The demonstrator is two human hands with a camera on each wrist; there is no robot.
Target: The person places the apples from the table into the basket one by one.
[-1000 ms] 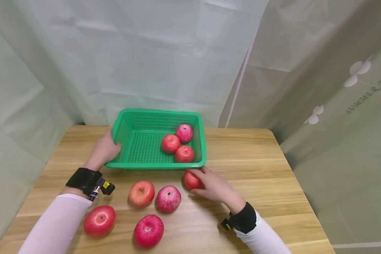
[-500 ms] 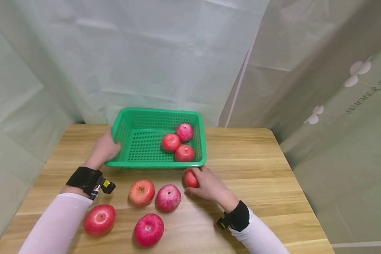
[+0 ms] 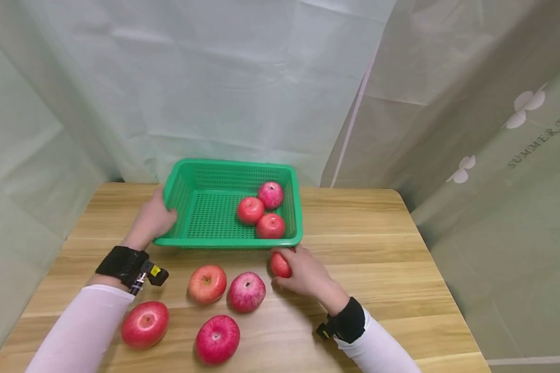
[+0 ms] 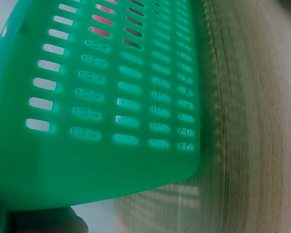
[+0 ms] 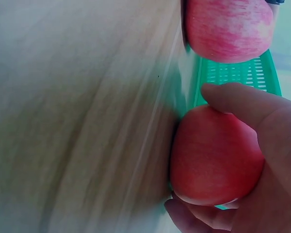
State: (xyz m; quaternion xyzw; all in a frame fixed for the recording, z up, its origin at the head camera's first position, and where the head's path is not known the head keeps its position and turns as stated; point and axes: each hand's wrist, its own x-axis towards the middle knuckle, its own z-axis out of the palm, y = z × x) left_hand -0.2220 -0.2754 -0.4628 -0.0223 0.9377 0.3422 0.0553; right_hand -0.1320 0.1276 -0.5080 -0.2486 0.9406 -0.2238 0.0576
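Note:
A green slotted basket [image 3: 200, 173] stands at the back of the wooden table with three red apples [image 3: 250, 210] in its right half. My left hand [image 3: 153, 217] grips the basket's left rim; the left wrist view shows the basket wall [image 4: 87, 107] close up. My right hand [image 3: 303, 269] curls round a small red apple [image 3: 280, 264] just in front of the basket's near right corner. In the right wrist view the fingers [image 5: 242, 104] wrap that apple [image 5: 216, 155], with another apple [image 5: 228, 26] beyond it.
Several more red apples lie on the table [image 3: 378, 248] in front of the basket: one [image 3: 207, 283] beside another [image 3: 246, 291], and two nearer me [image 3: 144, 324] [image 3: 217, 339]. Pale curtains hang behind and at both sides.
My right hand has closed tighter round the small apple and drawn slightly nearer to me. The left hand and basket have barely moved.

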